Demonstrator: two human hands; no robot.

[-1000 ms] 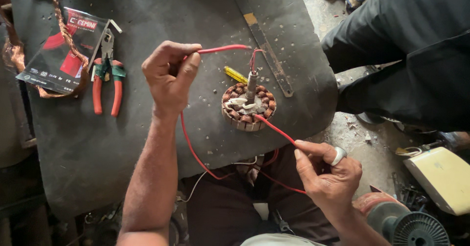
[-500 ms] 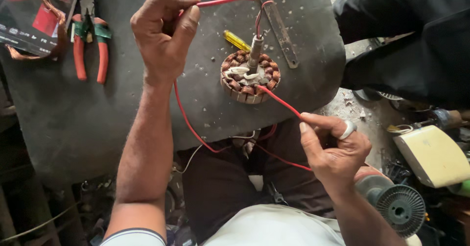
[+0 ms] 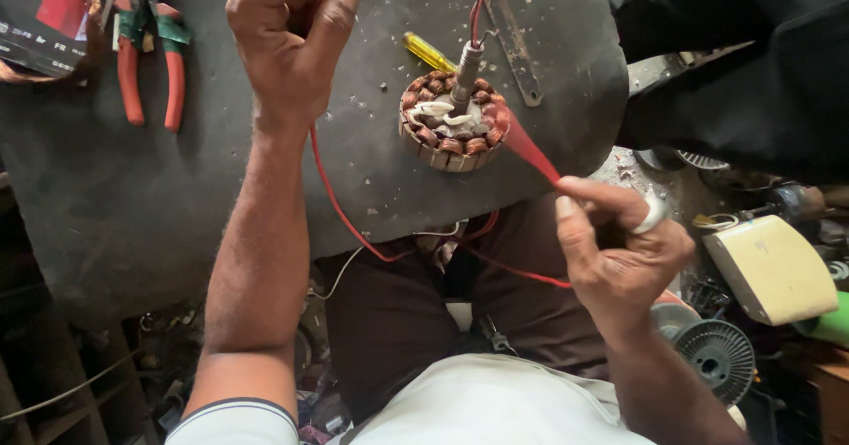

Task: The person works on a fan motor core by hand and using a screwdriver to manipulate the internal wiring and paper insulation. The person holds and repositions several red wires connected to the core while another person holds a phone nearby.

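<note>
A round copper-wound motor stator (image 3: pixel 453 122) with a metal shaft sticking up stands on a dark grey work board (image 3: pixel 221 180). My left hand (image 3: pixel 287 42) is up at the board's far side, fingers closed on a red wire (image 3: pixel 332 188) that loops down off the front edge. My right hand (image 3: pixel 619 250), with a ring on one finger, pinches a red probe lead whose tip touches the stator's right rim. Another thin red wire arcs from the shaft toward the top edge.
Red-and-green handled pliers (image 3: pixel 150 65) and a dark card packet with copper wire (image 3: pixel 49 29) lie at the far left. A yellow screwdriver (image 3: pixel 431 53) and a flat metal bar (image 3: pixel 508 38) lie behind the stator. Another person in dark clothes (image 3: pixel 752 65) sits at right; a cream casing (image 3: pixel 769 268) and fan part (image 3: pixel 712 356) are on the floor.
The view has shifted so the board sits higher in frame. My left hand has stayed high on the red wire; my right hand still holds the probe against the stator rim.
</note>
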